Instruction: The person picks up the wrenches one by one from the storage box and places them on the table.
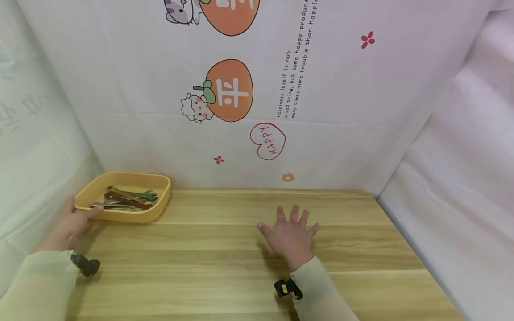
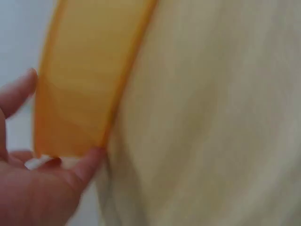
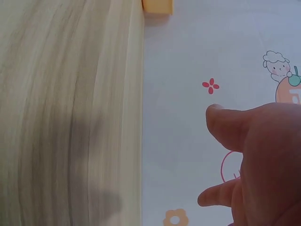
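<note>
A yellow tray (image 1: 152,216) stands at the back left of the table, holding several wrenches (image 1: 128,198) in green, brown and silver tones. The left hand (image 1: 72,225) grips its near left corner, thumb on the near side. In the left wrist view the fingers of that hand (image 2: 51,183) lie round the end of the orange-looking tray (image 2: 89,80). The right hand (image 1: 291,236) is held over the table with its fingers spread, touching no object. The right wrist view shows this hand (image 3: 263,155) holding nothing, with part of the tray (image 3: 158,5) at the top edge.
The wooden table (image 1: 225,267) meets a white printed cloth (image 1: 333,147) at its back edge. More white cloth hangs at the left and right sides. A small black camera (image 1: 287,287) is strapped to each wrist.
</note>
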